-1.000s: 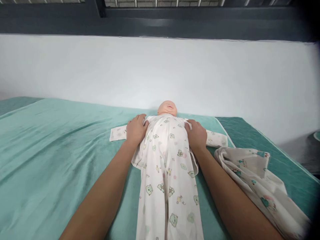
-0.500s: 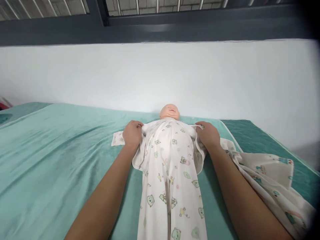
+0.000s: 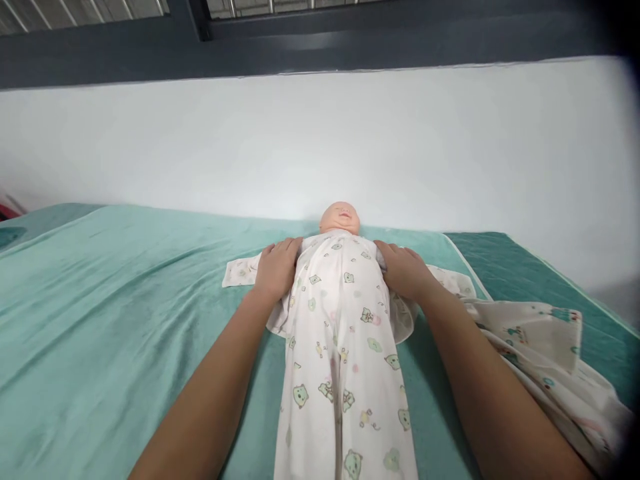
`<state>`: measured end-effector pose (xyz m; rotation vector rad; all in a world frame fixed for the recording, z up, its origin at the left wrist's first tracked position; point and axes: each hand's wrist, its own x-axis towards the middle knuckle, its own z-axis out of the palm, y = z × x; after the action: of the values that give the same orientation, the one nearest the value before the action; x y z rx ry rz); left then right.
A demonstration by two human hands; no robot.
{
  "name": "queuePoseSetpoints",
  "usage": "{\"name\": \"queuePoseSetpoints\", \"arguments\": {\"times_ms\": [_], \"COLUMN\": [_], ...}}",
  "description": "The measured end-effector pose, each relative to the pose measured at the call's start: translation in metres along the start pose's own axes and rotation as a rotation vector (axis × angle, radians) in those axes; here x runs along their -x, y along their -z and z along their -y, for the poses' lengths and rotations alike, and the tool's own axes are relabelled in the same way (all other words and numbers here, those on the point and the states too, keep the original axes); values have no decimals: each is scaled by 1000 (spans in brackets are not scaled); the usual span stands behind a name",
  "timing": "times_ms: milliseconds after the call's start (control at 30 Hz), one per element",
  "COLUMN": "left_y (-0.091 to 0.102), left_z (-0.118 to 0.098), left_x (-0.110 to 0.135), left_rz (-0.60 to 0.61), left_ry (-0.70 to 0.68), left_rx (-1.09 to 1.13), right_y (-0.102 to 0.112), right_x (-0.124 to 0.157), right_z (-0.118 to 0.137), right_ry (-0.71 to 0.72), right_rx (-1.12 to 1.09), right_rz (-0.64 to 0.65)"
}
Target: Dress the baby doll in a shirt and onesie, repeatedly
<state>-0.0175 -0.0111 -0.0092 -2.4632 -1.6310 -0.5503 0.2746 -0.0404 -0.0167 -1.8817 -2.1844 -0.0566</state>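
Note:
A baby doll (image 3: 340,219) lies on its back, head toward the wall. White baby pants (image 3: 345,333) printed with green bears cover its front and run down toward me. Beneath them, a white printed top shows a sleeve (image 3: 239,272) stretched out on the left and another on the right. My left hand (image 3: 279,268) rests with its fingers laid flat along the doll's left-hand side in view, at shoulder height. On the opposite side, my right hand (image 3: 403,268) presses the edge of the clothing, fingers extended and their tips partly hidden.
A light green sheet (image 3: 125,320) covers the surface, with a darker green quilted cover (image 3: 520,273) at the right. A crumpled white printed cloth (image 3: 545,360) lies beside my right forearm. A white wall (image 3: 320,147) rises behind, under a dark window frame (image 3: 320,53).
Both hands have let go of the pinched cloth edges and moved inward onto the doll's sides, fingers now laid flat. The camera view has tilted slightly.

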Motion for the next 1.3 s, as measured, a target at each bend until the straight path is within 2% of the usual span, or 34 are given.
{"name": "queuePoseSetpoints", "arguments": {"times_ms": [100,200,267,333,433,533,600,667,767,867,967,1100,1200,1300], "left_y": [0,-1,-1,-1,0,0,-1,-2,-1,2,5,4,5,7], "left_z": [5,7,7,5,3,3,5,8,10,10,11,13,13,12], "left_x": [-2,5,11,16,18,15,13,12,13,15,15,13,13,16], "left_rz": [36,16,-11,-38,-106,-192,-229,-240,-211,-163,-123,-82,-85,-131], "left_ry": [94,127,119,120,163,247,299,357,446,471,474,489,500,490], "left_rx": [1,10,39,101,225,317,341,326,243,159,120,117,135,148], "right_y": [5,6,4,5,20,44,55,59,55,46,36,24,21,25], "right_x": [1,1,1,3,10,19,20,11,-16,-50,-73,-88,-94,-94], "right_z": [-5,-11,-13,-10,12,53,85,114,148,172,188,201,203,198], "right_ry": [-79,-132,-120,-89,-31,55,146,251,395,412,402,399,411,433], "right_rx": [-21,-47,-55,-93,-252,-450,-513,-476,-263,-3,159,188,178,170], "right_rz": [27,78,55,-20,-165,-232,-209,-165,-13,178,250,317,397,411]}}
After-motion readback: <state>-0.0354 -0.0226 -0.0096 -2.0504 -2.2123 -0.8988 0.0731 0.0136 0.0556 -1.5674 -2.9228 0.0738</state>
